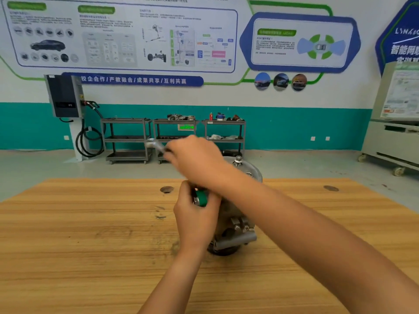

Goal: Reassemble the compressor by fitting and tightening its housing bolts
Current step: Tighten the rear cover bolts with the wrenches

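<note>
The grey metal compressor [235,225] stands on the wooden table [90,234] at its middle. A bolt head [238,159] sticks up from its top flange at the back. My left hand [195,218] grips the compressor's left side, fingers curled around a green-capped port [201,198]. My right hand [197,159] crosses over the top and grips a metal wrench [156,146], whose blurred end points up and left. Where the wrench meets the housing is hidden by my hands.
Two round holes [166,189] [331,188] pierce the table top near its far edge. Beyond the table stand three grey tool carts [174,137], a wall charger with a coiled cable [65,98] at the left, and a wheeled cabinet [392,132] at the right.
</note>
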`<state>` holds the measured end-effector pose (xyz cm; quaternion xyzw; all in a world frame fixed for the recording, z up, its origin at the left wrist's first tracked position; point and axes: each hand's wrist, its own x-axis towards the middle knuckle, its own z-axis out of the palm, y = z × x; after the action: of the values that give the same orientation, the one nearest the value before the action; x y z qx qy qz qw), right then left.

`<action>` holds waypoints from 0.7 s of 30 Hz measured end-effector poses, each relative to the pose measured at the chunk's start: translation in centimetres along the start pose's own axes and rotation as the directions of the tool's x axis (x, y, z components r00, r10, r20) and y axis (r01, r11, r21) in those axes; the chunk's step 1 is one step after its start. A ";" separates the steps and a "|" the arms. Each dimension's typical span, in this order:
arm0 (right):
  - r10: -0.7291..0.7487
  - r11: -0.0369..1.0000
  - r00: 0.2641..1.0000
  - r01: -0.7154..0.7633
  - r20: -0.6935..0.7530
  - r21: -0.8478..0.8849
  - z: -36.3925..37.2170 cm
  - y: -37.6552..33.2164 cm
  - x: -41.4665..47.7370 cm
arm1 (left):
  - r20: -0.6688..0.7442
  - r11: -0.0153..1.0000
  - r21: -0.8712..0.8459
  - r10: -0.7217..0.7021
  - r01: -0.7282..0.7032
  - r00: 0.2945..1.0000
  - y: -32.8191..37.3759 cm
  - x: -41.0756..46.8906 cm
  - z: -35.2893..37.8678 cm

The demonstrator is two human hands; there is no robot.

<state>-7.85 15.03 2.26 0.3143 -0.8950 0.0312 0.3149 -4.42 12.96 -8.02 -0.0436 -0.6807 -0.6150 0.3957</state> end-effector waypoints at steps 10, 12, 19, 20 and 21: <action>0.794 0.128 0.562 -0.527 0.232 0.840 0.1 12.3 -0.8 | 0.045 0.982 -0.187 0.010 -0.001 0.999 -1.9 0.6 -1.2; 0.860 -0.047 0.474 -0.298 0.191 0.953 -0.3 12.7 -4.2 | 0.057 0.979 -0.204 0.006 0.006 0.998 -1.8 0.7 -1.3; 0.904 0.175 0.362 0.177 -0.230 0.969 -2.0 7.2 -16.4 | 0.049 0.971 -0.239 0.004 0.008 0.999 -1.9 0.3 -0.5; 0.833 0.308 0.428 0.166 -0.350 0.937 -2.2 5.7 -17.4 | 0.041 0.975 -0.222 0.006 0.004 0.999 -1.9 0.2 -0.5; 0.697 0.474 0.539 0.149 -0.473 0.868 -2.2 4.2 -18.1 | 0.038 0.974 -0.226 0.006 0.003 0.999 -1.8 0.2 -0.6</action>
<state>1.89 28.76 -5.93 0.2012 -0.5625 0.6485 0.4718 -5.20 11.91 -9.41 -0.1008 -0.6140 -0.6870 0.3754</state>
